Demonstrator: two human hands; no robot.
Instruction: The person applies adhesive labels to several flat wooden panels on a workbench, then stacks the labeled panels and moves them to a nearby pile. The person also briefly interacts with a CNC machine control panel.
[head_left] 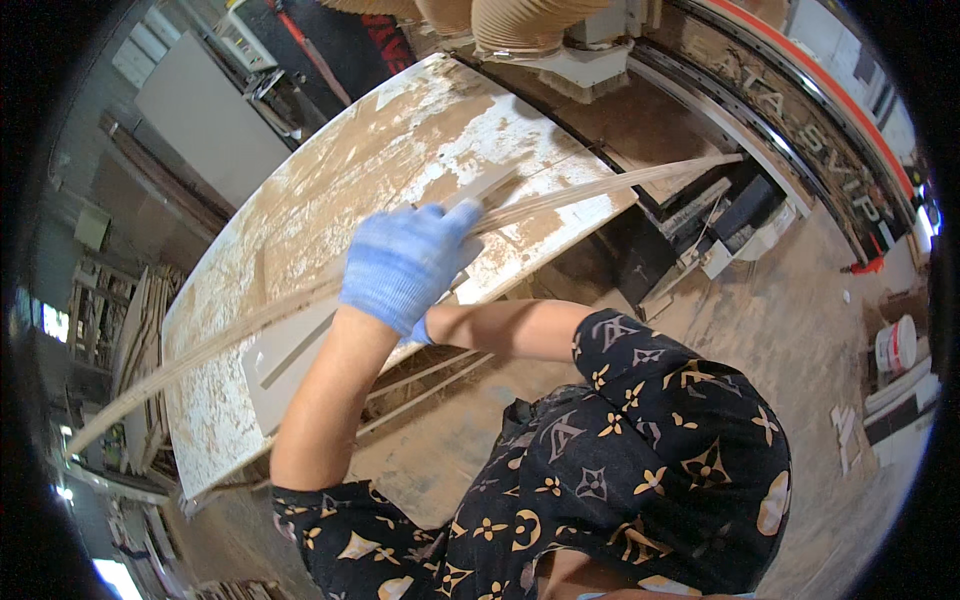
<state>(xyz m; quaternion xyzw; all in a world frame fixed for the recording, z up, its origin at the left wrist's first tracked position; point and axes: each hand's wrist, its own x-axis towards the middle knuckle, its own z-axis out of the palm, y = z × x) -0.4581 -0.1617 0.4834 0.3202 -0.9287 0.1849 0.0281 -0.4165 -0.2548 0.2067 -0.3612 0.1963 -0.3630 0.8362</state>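
My left hand (400,262), in a blue knit glove, is closed over a bundle of long thin wooden strips (620,181). The strips run slantwise across the board-topped table (340,160), and both ends stick out past its edges. My right hand (418,332), also gloved in blue, is mostly hidden behind my left wrist, so its fingers do not show. Beside the left hand's fingertips lies a pale flat strip (485,188). A smooth light-grey panel piece (268,375) rests on the table under the wooden strips, partly covered by my left forearm.
Sawdust coats the tabletop. Thick ribbed hoses (530,25) hang at the far side, beside a machine rail with an orange-red edge (800,70). Scrap wood (145,350) is stacked at the left. A white bucket (896,345) stands on the dusty floor at the right.
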